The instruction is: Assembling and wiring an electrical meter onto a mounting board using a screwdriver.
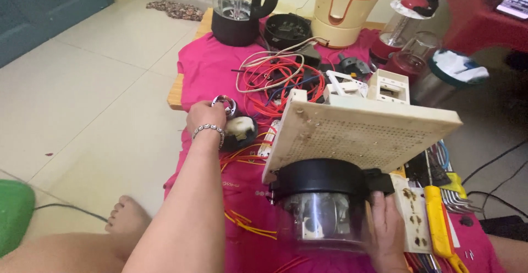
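Observation:
My left hand point(206, 116), with a beaded bracelet on the wrist, reaches forward and pinches a small shiny metal ring part point(225, 104) next to a round black-and-white part point(240, 131) on the pink cloth point(206, 66). My right hand point(388, 229) grips the side of a blender jar point(322, 207) with a black base and clear body, lying on its side near me. A cream perforated board point(363, 132) leans tilted over the jar.
Red, orange and white wires point(278, 77) are tangled mid-cloth. A black blender point(237, 9), a cream blender base point(342, 9) and red-lidded jars point(410, 36) stand at the back. A yellow-handled tool point(440, 223), hex keys point(456, 198) and a socket strip point(412, 212) lie at right.

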